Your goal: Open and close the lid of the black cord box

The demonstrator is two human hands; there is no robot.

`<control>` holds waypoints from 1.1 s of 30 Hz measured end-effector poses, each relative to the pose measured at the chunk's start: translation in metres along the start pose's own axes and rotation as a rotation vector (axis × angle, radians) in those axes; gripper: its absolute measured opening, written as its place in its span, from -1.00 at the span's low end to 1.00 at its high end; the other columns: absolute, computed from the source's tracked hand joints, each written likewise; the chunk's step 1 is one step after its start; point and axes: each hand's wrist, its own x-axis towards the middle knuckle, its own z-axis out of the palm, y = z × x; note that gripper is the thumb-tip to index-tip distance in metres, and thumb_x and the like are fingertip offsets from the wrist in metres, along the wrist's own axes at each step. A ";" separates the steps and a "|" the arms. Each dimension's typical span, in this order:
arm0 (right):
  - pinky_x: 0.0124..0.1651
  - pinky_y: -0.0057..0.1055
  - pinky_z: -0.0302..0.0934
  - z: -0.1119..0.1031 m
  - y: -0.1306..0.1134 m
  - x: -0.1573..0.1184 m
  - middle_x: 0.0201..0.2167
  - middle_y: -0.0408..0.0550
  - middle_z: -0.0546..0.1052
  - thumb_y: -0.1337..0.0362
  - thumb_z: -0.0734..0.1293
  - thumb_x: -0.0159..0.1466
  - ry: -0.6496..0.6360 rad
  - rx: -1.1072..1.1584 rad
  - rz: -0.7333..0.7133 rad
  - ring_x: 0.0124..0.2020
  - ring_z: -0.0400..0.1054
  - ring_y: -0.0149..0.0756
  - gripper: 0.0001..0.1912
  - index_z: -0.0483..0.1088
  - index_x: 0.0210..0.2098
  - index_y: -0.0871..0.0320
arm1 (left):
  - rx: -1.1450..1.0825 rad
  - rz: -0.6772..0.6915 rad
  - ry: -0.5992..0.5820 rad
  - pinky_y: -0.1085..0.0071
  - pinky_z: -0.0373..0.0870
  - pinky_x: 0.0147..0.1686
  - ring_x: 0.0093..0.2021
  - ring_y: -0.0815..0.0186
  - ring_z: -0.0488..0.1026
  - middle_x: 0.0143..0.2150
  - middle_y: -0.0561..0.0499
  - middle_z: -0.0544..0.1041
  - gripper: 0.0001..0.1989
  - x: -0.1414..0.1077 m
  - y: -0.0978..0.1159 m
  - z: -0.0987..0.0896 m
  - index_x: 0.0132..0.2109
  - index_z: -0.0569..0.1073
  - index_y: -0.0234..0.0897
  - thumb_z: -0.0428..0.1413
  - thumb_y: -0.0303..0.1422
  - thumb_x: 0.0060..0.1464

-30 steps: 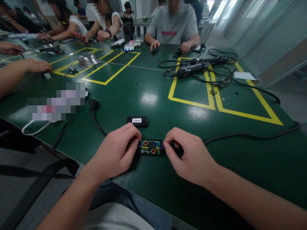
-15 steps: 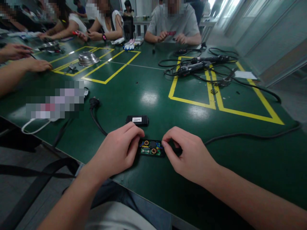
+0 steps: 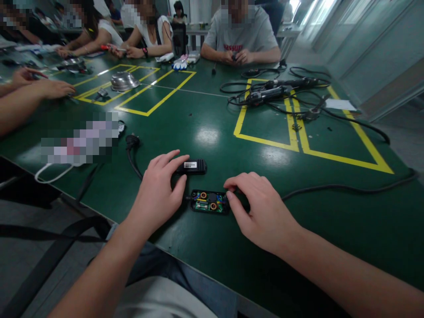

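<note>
The open black case (image 3: 210,202), circuit board showing, lies on the green table (image 3: 198,110); the right hand (image 3: 228,191) pinches at its right end, grip unclear; the left hand (image 3: 186,167), thumb and fingers apart, reaches the ribbed cover (image 3: 198,166) just beyond; a plug (image 3: 133,141) lies farther left

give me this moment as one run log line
left hand: open, at labelled black cover, contact unclear | right hand: fingers curled at right end of open casing | circuit board: exposed | plug: beyond left hand
</note>
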 end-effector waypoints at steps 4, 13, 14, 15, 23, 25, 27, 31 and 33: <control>-0.17 -0.15 0.25 -0.004 -0.001 0.002 -0.24 0.03 0.65 0.40 0.19 0.52 0.001 0.055 0.023 -0.23 0.51 -0.09 -0.78 0.47 -0.03 0.12 | -0.039 -0.061 -0.027 -0.13 0.51 0.31 0.25 -0.06 0.57 0.23 -0.15 0.69 -0.60 0.002 -0.002 0.000 0.30 0.59 -0.17 0.23 -0.31 0.37; -0.10 -0.15 0.36 -0.001 0.004 0.000 -0.21 -0.03 0.65 0.46 0.22 0.40 0.047 0.220 0.139 -0.20 0.57 -0.10 -0.70 0.42 0.05 0.08 | -0.274 0.312 -0.088 0.18 0.56 0.13 0.11 0.12 0.57 0.13 -0.12 0.67 -0.66 -0.012 0.009 -0.018 0.25 0.63 -0.20 0.20 -0.35 0.40; -0.09 -0.15 0.37 0.000 0.004 0.000 -0.21 -0.04 0.65 0.46 0.23 0.39 0.041 0.225 0.140 -0.20 0.57 -0.11 -0.70 0.43 0.04 0.09 | -0.280 0.332 -0.129 0.19 0.55 0.13 0.10 0.13 0.57 0.12 -0.12 0.67 -0.67 -0.013 0.010 -0.018 0.23 0.65 -0.20 0.21 -0.38 0.38; -0.09 -0.15 0.37 -0.001 0.004 0.000 -0.22 -0.04 0.65 0.45 0.23 0.39 0.033 0.225 0.138 -0.21 0.57 -0.11 -0.70 0.44 0.04 0.09 | -0.281 0.341 -0.156 0.19 0.54 0.13 0.10 0.13 0.56 0.12 -0.12 0.66 -0.67 -0.013 0.011 -0.019 0.21 0.66 -0.21 0.21 -0.40 0.36; -0.15 -0.20 0.34 -0.007 0.000 0.003 -0.26 -0.04 0.64 0.39 0.22 0.50 -0.024 0.201 0.041 -0.27 0.51 -0.19 -0.79 0.50 -0.14 0.12 | -0.303 0.320 -0.228 0.16 0.53 0.13 0.10 0.11 0.54 0.10 -0.11 0.65 -0.71 -0.010 0.012 -0.018 0.17 0.65 -0.20 0.19 -0.38 0.36; -0.17 -0.19 0.33 -0.006 0.000 0.003 -0.28 -0.04 0.63 0.37 0.25 0.49 -0.021 0.180 0.025 -0.27 0.51 -0.18 -0.82 0.51 -0.16 0.13 | -0.300 0.315 -0.232 0.15 0.52 0.14 0.11 0.11 0.55 0.10 -0.12 0.65 -0.71 -0.010 0.012 -0.017 0.16 0.64 -0.21 0.20 -0.38 0.35; -0.18 -0.19 0.33 -0.005 0.001 0.003 -0.28 -0.04 0.63 0.36 0.30 0.46 -0.018 0.159 0.026 -0.26 0.52 -0.15 -0.88 0.51 -0.17 0.12 | -0.293 0.315 -0.234 0.15 0.51 0.15 0.11 0.11 0.55 0.10 -0.12 0.65 -0.72 -0.010 0.012 -0.017 0.15 0.63 -0.23 0.22 -0.39 0.34; -0.18 -0.19 0.34 -0.002 0.002 0.002 -0.28 -0.05 0.64 0.36 0.37 0.42 -0.011 0.168 0.054 -0.25 0.53 -0.14 -0.94 0.51 -0.17 0.10 | -0.274 0.346 -0.234 0.15 0.50 0.15 0.10 0.11 0.54 0.07 -0.12 0.65 -0.73 -0.011 0.012 -0.015 0.15 0.60 -0.25 0.25 -0.39 0.34; -0.18 -0.20 0.34 -0.002 0.002 0.002 -0.28 -0.06 0.63 0.36 0.38 0.41 -0.009 0.177 0.059 -0.25 0.52 -0.14 -0.94 0.51 -0.18 0.10 | -0.262 0.357 -0.229 0.16 0.50 0.12 0.06 0.11 0.53 0.03 -0.10 0.65 -0.75 -0.011 0.012 -0.015 0.13 0.59 -0.25 0.26 -0.39 0.34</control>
